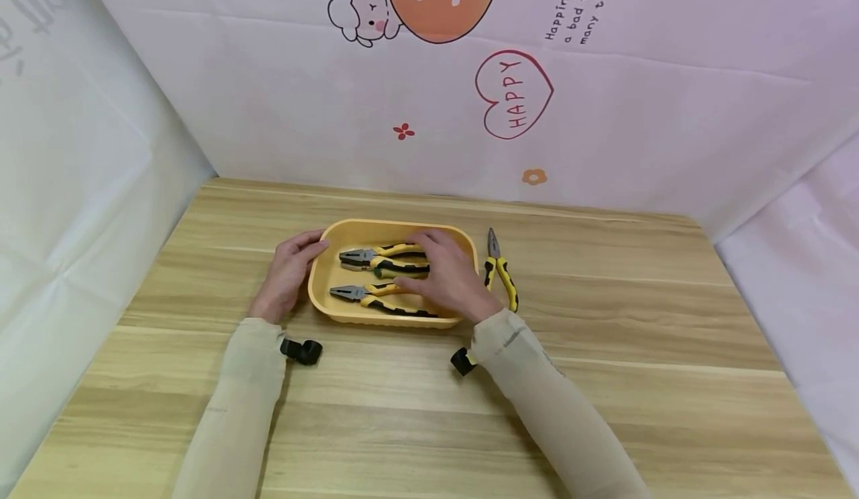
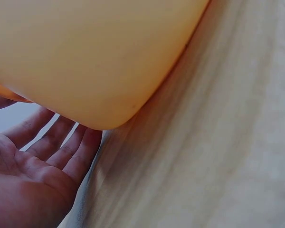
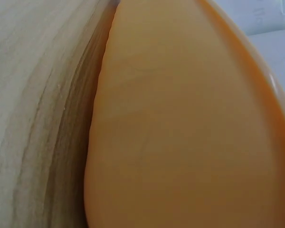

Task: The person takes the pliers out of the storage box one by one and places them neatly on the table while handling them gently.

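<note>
A yellow plastic basket (image 1: 322, 301) stands on the table, and several pliers lie in it. The upper pair of pliers (image 1: 385, 251), yellow and black, rests over another tool with a green handle (image 1: 396, 273). Nearer me lies a second yellow-and-black pair of pliers (image 1: 382, 300). My left hand (image 1: 285, 271) holds the basket's left end, thumb at the rim and fingers against the outer wall (image 2: 104, 61). Over the right half reaches my right hand (image 1: 452, 275), thumb and fingers spread around the upper pliers' handles; the palm hides the handle ends.
Just right of the basket, needle-nose pliers (image 1: 502, 279) with yellow handles lie on the wooden table (image 1: 637, 335). A printed white cloth (image 1: 302, 111) hangs behind the table, with more cloth at both sides.
</note>
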The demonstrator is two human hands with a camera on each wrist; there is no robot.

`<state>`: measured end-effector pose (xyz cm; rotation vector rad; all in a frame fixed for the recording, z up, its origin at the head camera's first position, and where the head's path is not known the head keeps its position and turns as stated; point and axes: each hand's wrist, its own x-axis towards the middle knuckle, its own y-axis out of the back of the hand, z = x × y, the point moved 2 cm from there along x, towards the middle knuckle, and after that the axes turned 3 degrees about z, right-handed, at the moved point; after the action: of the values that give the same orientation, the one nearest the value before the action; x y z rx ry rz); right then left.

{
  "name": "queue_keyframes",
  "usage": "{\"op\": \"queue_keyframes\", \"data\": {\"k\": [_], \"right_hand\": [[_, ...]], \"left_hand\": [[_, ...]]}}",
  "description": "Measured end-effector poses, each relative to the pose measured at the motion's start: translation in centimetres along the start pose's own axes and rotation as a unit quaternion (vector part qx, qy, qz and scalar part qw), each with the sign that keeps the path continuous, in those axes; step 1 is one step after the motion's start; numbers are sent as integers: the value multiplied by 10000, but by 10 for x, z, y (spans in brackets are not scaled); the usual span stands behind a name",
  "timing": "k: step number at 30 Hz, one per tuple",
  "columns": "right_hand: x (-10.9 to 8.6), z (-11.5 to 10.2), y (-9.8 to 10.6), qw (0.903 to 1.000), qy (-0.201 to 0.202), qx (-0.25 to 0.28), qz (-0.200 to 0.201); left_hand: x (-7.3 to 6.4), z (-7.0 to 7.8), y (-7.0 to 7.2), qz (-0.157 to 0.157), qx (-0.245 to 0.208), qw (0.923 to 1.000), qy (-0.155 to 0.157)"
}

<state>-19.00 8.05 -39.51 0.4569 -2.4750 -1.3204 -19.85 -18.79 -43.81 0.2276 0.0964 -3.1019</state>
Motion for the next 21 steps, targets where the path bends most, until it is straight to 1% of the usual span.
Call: {"op": "queue_keyframes", "data": {"k": [10,16,21], "right_hand": [[7,2,-4,9994,105,-285,-188],[10,2,-7,9968,234,-677,-348],[12,3,-9,9956,241,-847,-312]], "left_hand": [[0,-1,0,-48,-128,9999,18],[1,-2,0,-53,-118,9999,11],[1,-2,0,-53,-149,9999,1]]}}
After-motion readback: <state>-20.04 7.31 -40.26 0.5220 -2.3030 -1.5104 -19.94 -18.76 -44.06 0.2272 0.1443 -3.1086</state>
